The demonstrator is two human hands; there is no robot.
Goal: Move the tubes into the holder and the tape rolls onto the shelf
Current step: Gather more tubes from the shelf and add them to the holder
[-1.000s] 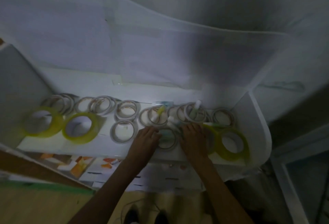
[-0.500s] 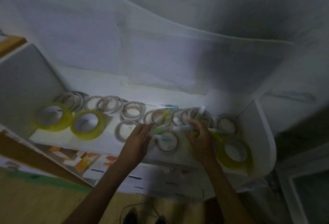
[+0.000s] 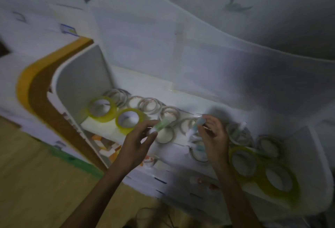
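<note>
Both hands hover over a white shelf [image 3: 181, 99] that is crowded with tape rolls. The left hand [image 3: 135, 146] pinches a small pale-green tube [image 3: 160, 126] between thumb and forefinger, the other fingers [image 3: 146, 142] loosely spread below it; the tube is lifted just above a white tape roll [image 3: 165, 134] near the shelf's front edge. The right hand [image 3: 214, 137] has its fingers curled round a bluish tube [image 3: 196, 125] (the picture is blurred here, so the exact grip is hard to read), and it seems to hold more than one; another blue-tinted tube [image 3: 199, 148] shows just below the palm, though whether it is held or lying on the shelf cannot be told.

Two yellow tape rolls [image 3: 116, 114] lie side by side at the left end of the shelf, touching each other, and two more yellow rolls [image 3: 261, 175] lie at the right end near the front. Between them a row of thin white-and-clear tape rolls [image 3: 150, 104] runs along the back, several overlapping. The shelf has a tall curved white back panel [image 3: 199, 55] and a white side wall [image 3: 81, 75] at the left. A lower level [image 3: 108, 148] under the shelf holds some orange-and-white items, too blurred to name. A wooden floor [image 3: 36, 182] shows at lower left.
</note>
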